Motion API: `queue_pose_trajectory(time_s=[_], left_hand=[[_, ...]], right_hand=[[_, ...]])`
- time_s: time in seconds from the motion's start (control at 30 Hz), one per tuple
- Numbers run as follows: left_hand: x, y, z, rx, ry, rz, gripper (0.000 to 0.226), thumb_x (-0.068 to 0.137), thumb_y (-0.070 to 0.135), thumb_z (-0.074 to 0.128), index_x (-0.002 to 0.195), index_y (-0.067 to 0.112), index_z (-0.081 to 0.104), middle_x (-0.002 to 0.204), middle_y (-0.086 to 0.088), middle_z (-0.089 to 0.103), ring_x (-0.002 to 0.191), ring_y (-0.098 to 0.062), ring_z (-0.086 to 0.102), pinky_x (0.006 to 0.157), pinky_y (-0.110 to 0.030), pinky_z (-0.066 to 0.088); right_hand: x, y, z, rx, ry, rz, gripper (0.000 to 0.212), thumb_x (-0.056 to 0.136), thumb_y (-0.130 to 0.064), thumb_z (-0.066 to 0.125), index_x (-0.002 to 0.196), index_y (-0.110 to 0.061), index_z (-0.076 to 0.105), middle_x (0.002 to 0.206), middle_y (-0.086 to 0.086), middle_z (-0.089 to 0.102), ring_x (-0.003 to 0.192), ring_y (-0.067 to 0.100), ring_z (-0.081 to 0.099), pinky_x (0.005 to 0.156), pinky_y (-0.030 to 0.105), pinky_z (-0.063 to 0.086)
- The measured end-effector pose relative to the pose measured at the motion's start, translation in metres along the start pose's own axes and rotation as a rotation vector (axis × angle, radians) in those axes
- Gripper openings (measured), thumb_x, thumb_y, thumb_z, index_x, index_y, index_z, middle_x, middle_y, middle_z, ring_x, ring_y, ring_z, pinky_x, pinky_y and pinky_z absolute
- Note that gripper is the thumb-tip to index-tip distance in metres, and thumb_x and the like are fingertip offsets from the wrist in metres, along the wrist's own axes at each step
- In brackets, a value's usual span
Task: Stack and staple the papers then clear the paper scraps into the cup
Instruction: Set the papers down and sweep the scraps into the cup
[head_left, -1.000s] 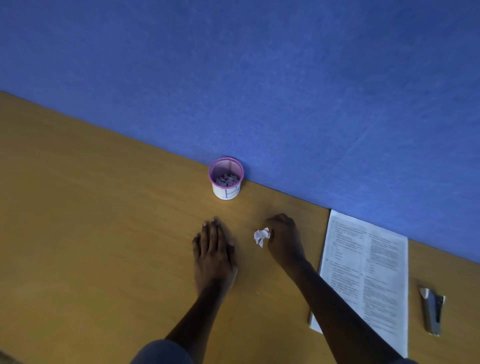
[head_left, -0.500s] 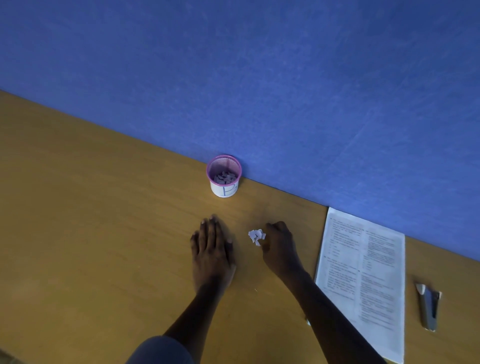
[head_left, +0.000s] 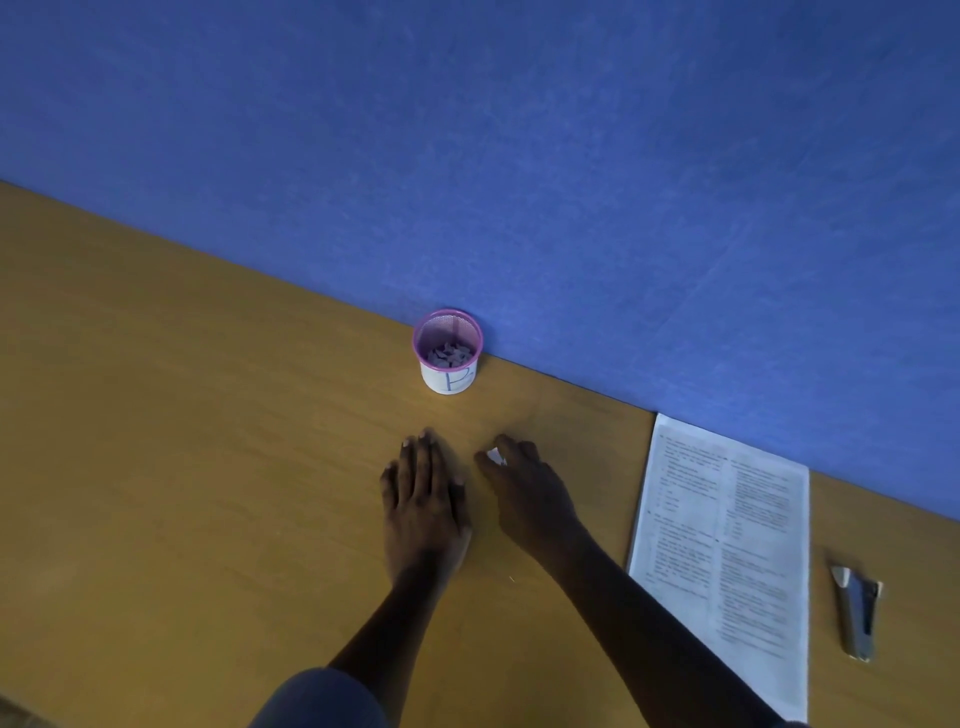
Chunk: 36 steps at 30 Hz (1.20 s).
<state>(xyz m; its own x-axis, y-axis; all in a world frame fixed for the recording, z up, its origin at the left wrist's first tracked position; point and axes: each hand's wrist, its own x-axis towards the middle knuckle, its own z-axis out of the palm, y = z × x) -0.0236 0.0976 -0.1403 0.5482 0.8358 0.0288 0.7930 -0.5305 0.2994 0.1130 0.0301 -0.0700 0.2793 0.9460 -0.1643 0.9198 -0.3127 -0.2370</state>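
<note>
Paper scraps (head_left: 496, 456): small white wad low over the table (head_left: 208, 467), pinched in the curled fingers of the right hand (head_left: 530, 493); left hand (head_left: 423, 499) flat alongside, fingers pressed together; cup (head_left: 449, 380) beyond, against the wall; papers (head_left: 727, 545) and stapler (head_left: 857, 613) at right.

Most of the small white paper scrap (head_left: 496, 456) is hidden under the curled fingers of the right hand (head_left: 530, 493). Only a sliver is seen at its 11 o'clock, so the scrap's shape cannot be told. The print on the white printed paper sheets (head_left: 727, 545), at 3 o'clock, is too blurred to be read, and their number cannot be told. The grey scraps in the pink-rimmed mesh cup (head_left: 448, 351), at 12 o'clock, are too small to be counted. Both forearms are cut off by the bottom edge.
</note>
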Motion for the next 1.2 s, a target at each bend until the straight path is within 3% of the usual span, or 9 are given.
queue_pose_trajectory(time_s=[0.23, 0.63, 0.73, 0.8, 0.9, 1.0, 1.1, 1.2], left_hand=[[0.001, 0.000, 0.001, 0.008, -0.005, -0.008, 0.061, 0.105, 0.030, 0.039, 0.159, 0.004, 0.034, 0.168, -0.013, 0.034, 0.157, -0.031, 0.032, 0.124, -0.053, 0.027], [0.000, 0.000, 0.001, 0.007, -0.002, -0.009, 0.060, 0.106, 0.031, 0.033, 0.160, 0.004, 0.032, 0.170, -0.012, 0.031, 0.158, -0.031, 0.029, 0.125, -0.052, 0.025], [0.000, 0.001, 0.001, 0.004, -0.004, -0.013, 0.060, 0.106, 0.030, 0.035, 0.160, 0.003, 0.033, 0.170, -0.012, 0.031, 0.158, -0.031, 0.029, 0.126, -0.052, 0.025], [0.001, 0.002, 0.001, -0.006, 0.003, -0.016, 0.060, 0.105, 0.029, 0.038, 0.159, 0.003, 0.034, 0.169, -0.012, 0.032, 0.157, -0.031, 0.030, 0.125, -0.052, 0.026], [0.000, 0.001, 0.001, -0.016, 0.021, -0.014, 0.059, 0.105, 0.028, 0.038, 0.158, 0.003, 0.036, 0.168, -0.012, 0.034, 0.156, -0.031, 0.032, 0.125, -0.053, 0.027], [0.000, 0.002, -0.001, -0.019, 0.022, -0.009, 0.059, 0.105, 0.028, 0.039, 0.159, 0.004, 0.036, 0.168, -0.012, 0.034, 0.156, -0.031, 0.032, 0.124, -0.053, 0.028], [0.000, 0.002, -0.001, -0.024, 0.024, -0.009, 0.060, 0.105, 0.028, 0.041, 0.159, 0.004, 0.035, 0.167, -0.013, 0.036, 0.156, -0.031, 0.033, 0.124, -0.052, 0.029], [0.000, 0.002, -0.001, -0.018, 0.018, -0.013, 0.059, 0.105, 0.029, 0.037, 0.158, 0.003, 0.036, 0.168, -0.012, 0.035, 0.156, -0.030, 0.033, 0.124, -0.051, 0.028]], right_hand=[[-0.005, 0.003, 0.007, -0.046, 0.071, -0.021, 0.023, 0.096, -0.010, 0.063, 0.118, -0.006, 0.069, 0.121, 0.014, 0.067, 0.109, 0.026, 0.064, 0.078, 0.032, 0.061], [0.011, 0.022, 0.014, 0.172, 0.138, -0.013, 0.015, 0.098, -0.013, 0.062, 0.101, -0.006, 0.075, 0.100, 0.008, 0.070, 0.092, 0.019, 0.065, 0.075, 0.023, 0.051], [0.018, 0.033, 0.004, 0.441, 0.267, 0.118, 0.010, 0.089, -0.006, 0.073, 0.082, -0.007, 0.081, 0.080, 0.004, 0.078, 0.071, 0.009, 0.071, 0.067, 0.020, 0.057], [0.018, 0.040, -0.006, 0.715, 0.353, 0.278, 0.007, 0.085, -0.007, 0.079, 0.085, -0.012, 0.084, 0.081, -0.001, 0.081, 0.073, 0.003, 0.074, 0.072, 0.015, 0.057], [0.026, 0.039, -0.030, 1.355, 0.276, 0.535, 0.013, 0.084, -0.004, 0.081, 0.094, -0.012, 0.084, 0.091, 0.003, 0.082, 0.091, 0.015, 0.077, 0.084, 0.028, 0.060], [0.047, 0.024, -0.060, 1.732, 0.338, 0.523, 0.014, 0.084, 0.009, 0.076, 0.087, -0.005, 0.080, 0.090, 0.014, 0.078, 0.096, 0.028, 0.072, 0.092, 0.036, 0.061], [0.073, 0.008, -0.083, 1.609, 0.412, 0.395, 0.017, 0.083, 0.002, 0.079, 0.081, -0.015, 0.084, 0.091, 0.015, 0.079, 0.091, 0.025, 0.073, 0.090, 0.041, 0.061], [0.103, -0.002, -0.091, 1.079, 0.531, 0.273, 0.006, 0.083, -0.013, 0.079, 0.085, -0.016, 0.084, 0.084, 0.002, 0.081, 0.082, 0.014, 0.076, 0.074, 0.033, 0.060]])
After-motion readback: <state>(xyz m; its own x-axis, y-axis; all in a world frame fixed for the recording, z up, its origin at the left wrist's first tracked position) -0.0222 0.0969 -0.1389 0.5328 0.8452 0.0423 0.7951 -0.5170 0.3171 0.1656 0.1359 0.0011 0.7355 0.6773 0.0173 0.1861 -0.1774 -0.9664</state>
